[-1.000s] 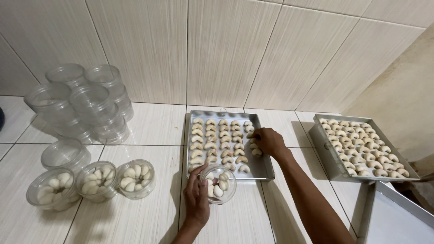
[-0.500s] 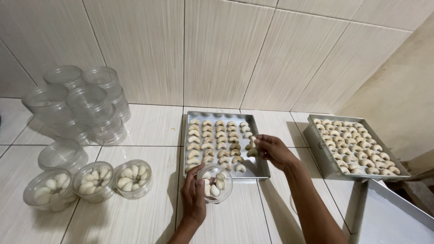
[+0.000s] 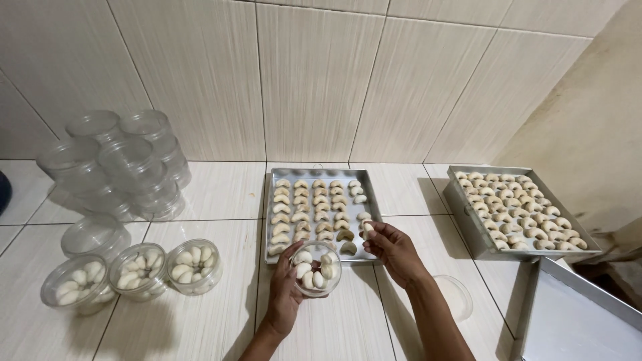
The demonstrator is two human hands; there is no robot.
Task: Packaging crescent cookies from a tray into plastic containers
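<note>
Steady the clear jar [image 3: 316, 269] in the cupping left hand [image 3: 286, 294] – ease the 1 cookie [image 3: 367, 228], pinched in right-hand [image 3: 394, 251] fingertips, gently beside the rest

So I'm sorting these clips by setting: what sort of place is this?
Probably a home kitchen or small home bakery, working on a tiled floor or counter against a tiled wall. Metal baking trays of crescent cookies and stacked clear plastic jars suggest homemade batch packing.

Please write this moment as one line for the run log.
left hand: holds clear jar, partly filled | right hand: holds one cookie beside jar | near tray: cookies remain
</note>
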